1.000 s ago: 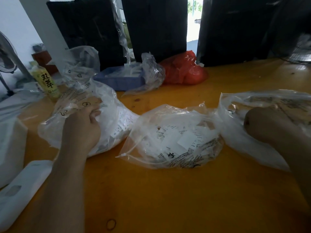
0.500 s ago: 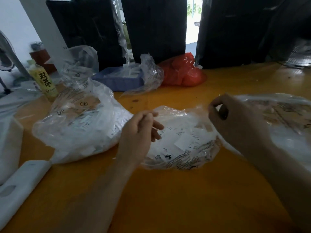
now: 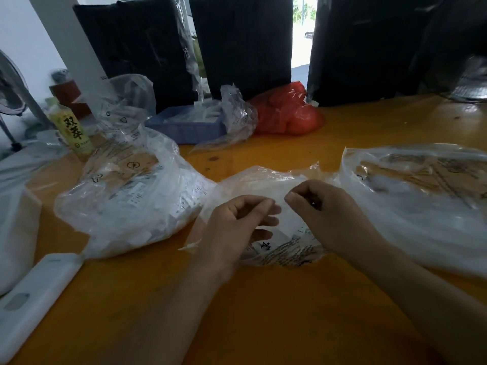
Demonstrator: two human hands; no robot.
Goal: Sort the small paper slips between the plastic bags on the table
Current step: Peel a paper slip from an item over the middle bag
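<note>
While both hands are hovering together over the middle bag [image 3: 284, 248], the thing that matters is lying directly beneath and between them: the paper slips [image 3: 283, 237] are showing through the clear plastic just under the fingertips. The left hand [image 3: 237, 227] is curling thumb to forefinger as if pinching, and the right hand [image 3: 320, 214] is doing the same beside it, the two grips nearly touching; whether a slip or only the bag's film is sitting in either pinch I cannot tell. The middle bag is resting on the orange tabletop [image 3: 263, 312], stretching left to right, with its crumpled mouth at the far edge. The left bag [image 3: 126, 196] is lying just to the left, nearer the left hand, and the right bag [image 3: 421, 201] just to the right, nearer the right hand, so I judge each hand is serving its own side.
</note>
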